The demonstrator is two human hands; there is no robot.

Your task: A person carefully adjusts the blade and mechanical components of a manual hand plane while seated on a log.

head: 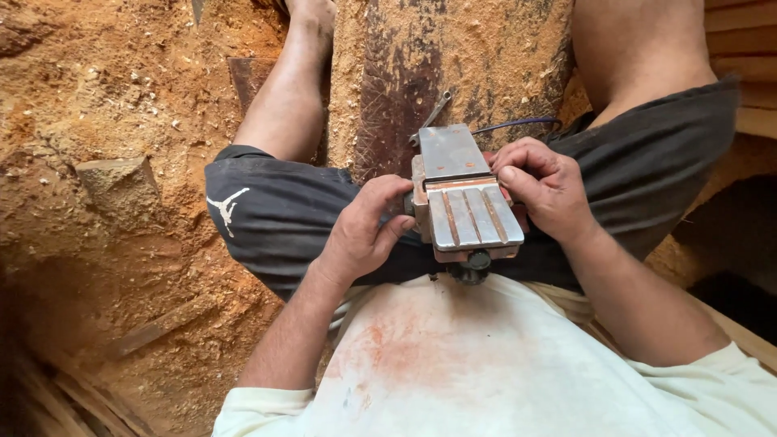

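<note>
While hands (453, 214) grip, ribbed metal planer (465, 202)

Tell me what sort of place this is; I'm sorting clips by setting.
Probably a woodworking shop. Sawdust covers the ground, cut wooden planks are stacked at the side, and both hands hold an upturned electric planer on the lap, a wrench lying beyond it.

Person wears a cream short-sleeved shirt (486, 364), stained reddish-orange across the front, and dark grey shorts (275, 214) bearing a small white figure emblem (225, 207). Forearms and legs bare.
</note>
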